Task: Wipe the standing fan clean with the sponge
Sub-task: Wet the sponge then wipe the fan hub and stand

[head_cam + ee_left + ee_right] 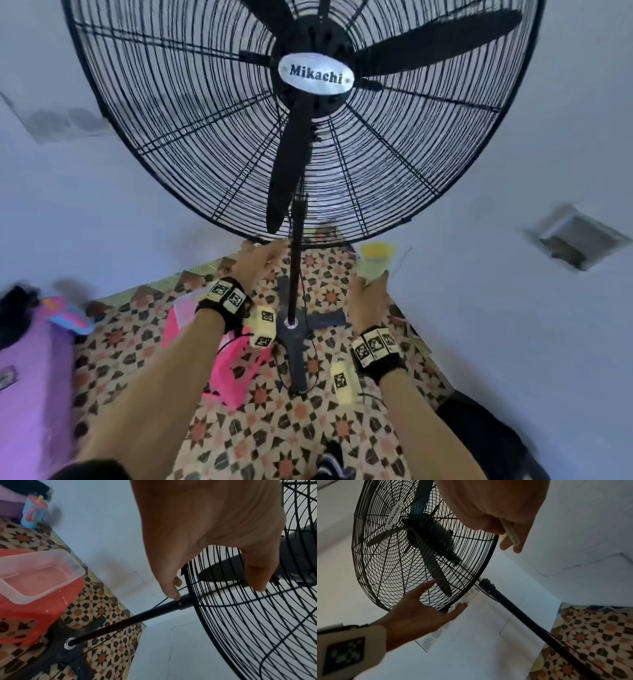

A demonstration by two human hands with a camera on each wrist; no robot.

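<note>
From the head view, one standing fan (308, 113) fills the upper part, its round black grille tilted toward the person, with three dark blades behind the wires and one pole going down to a cross-shaped base on the patterned floor. The left hand (257, 260) reaches up to the bottom rim of the grille, and the right hand (368, 294) holds the pale yellow sponge (375, 262) just below the rim, to the right of the pole. One pink stool (226, 359) stands on the floor beside the base. In the left wrist view, the left hand's fingers (173, 586) are straight and a little spread, at the edge of the grille near the pole; they do not curl around any wire, so it seems only to steady the fan. One clear plastic tub (37, 573) lies on the stool, and one blue cup (34, 515) stands near the wall. In the right wrist view, the right hand pinches the sponge between thumb and fingers, seen edge-on as a thin pale strip, near the rim but apart from it. I judge that the wiping of the lower grille is about to begin: the next move calls for bringing the sponge flat onto the wires while the other hand keeps the fan head from swinging.
</note>
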